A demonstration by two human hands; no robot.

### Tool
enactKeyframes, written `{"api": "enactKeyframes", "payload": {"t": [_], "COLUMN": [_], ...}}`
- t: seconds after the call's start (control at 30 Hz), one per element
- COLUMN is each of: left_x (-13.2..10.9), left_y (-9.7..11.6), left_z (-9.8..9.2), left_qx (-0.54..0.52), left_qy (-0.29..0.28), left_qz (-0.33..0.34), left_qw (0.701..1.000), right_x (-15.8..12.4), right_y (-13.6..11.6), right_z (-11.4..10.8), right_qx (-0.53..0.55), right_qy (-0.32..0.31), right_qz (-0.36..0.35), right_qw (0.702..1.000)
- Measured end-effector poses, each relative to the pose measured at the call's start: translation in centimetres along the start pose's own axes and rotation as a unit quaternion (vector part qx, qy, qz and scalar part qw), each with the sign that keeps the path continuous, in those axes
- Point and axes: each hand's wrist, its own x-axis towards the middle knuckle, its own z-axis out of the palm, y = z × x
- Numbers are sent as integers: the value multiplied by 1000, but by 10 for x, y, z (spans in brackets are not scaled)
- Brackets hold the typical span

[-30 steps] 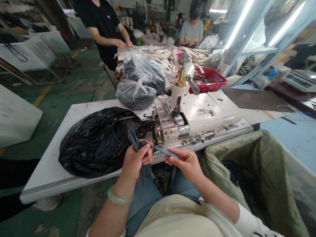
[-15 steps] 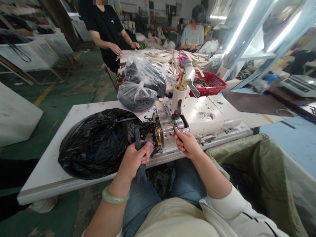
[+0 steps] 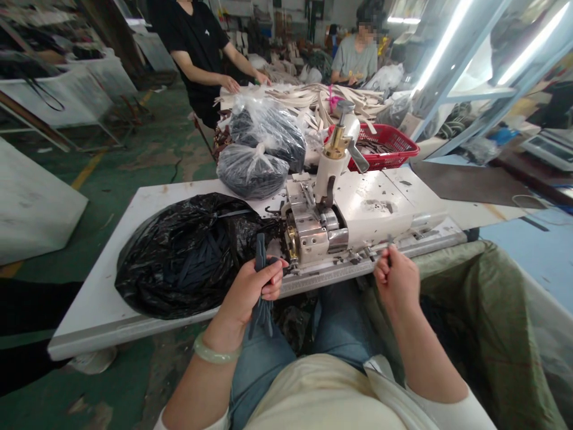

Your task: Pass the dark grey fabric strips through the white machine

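Note:
My left hand (image 3: 253, 286) is closed round a bundle of dark grey strips (image 3: 262, 307), held upright in front of the table edge. My right hand (image 3: 396, 276) is closed in a pinch to the right of the machine, above the green sack (image 3: 487, 310); a thin dark strip end shows above its fingers. Between the hands stands a white and metal strip machine (image 3: 322, 224) with a brass-topped post. An open black plastic bag (image 3: 188, 254) full of dark strips lies on the white table (image 3: 89, 310) to the left.
Two clear bags of dark strips (image 3: 259, 149) and a red basket (image 3: 385, 146) stand behind the machine. Beyond them a person in black (image 3: 197, 42) and a seated person in grey (image 3: 356, 57) handle pale strips on another table. White benches stand at left, green floor between.
My right hand carried a strip to the machine head, then drew away to the right over the sack. My left hand stayed put with its bundle.

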Motion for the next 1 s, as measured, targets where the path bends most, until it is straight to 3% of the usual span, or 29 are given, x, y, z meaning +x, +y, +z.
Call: {"api": "enactKeyframes", "payload": {"t": [0.07, 0.13, 0.2, 0.27, 0.3, 0.37, 0.4, 0.47, 0.5, 0.57, 0.63, 0.77, 1.0], "left_x": [-1, -1, -1, 0, -1, -2, -3, -7, -8, -12, -14, -16, -6], "left_y": [1, 0, -2, -6, -8, -14, -17, -21, -22, -22, -19, -13, -16], "left_z": [3, 8, 14, 23, 27, 35, 39, 42, 42, 38, 30, 18, 26], "left_qx": [3, 14, 32, 52, 64, 85, 96, 117, 123, 119, 95, 42, 15], "left_qy": [-24, -43, -64, -97, -117, -156, -170, -190, -190, -174, -138, -64, 47], "left_qz": [-16, -32, -54, -84, -99, -122, -133, -156, -164, -169, -155, -93, 50], "left_qw": [1000, 998, 996, 990, 986, 977, 972, 962, 960, 963, 974, 993, 998], "right_x": [5, 6, 3, -7, -14, -29, -36, -47, -52, -57, -58, -55, -65], "right_y": [2, -3, -12, -22, -25, -28, -27, -20, -16, -8, -3, -6, -3], "right_z": [-54, -97, -113, -97, -78, -29, -3, 40, 56, 74, 80, 74, 52], "right_qx": [-188, -351, -430, -429, -400, -271, -193, -81, -52, -16, 42, 150, 167], "right_qy": [117, 202, 247, 212, 144, -70, -182, -349, -391, -406, -357, -283, -295], "right_qz": [-79, -135, -192, -234, -227, -140, -76, 31, 61, 84, 101, 155, 225], "right_qw": [972, 904, 847, 846, 876, 950, 961, 933, 917, 910, 928, 935, 914]}}
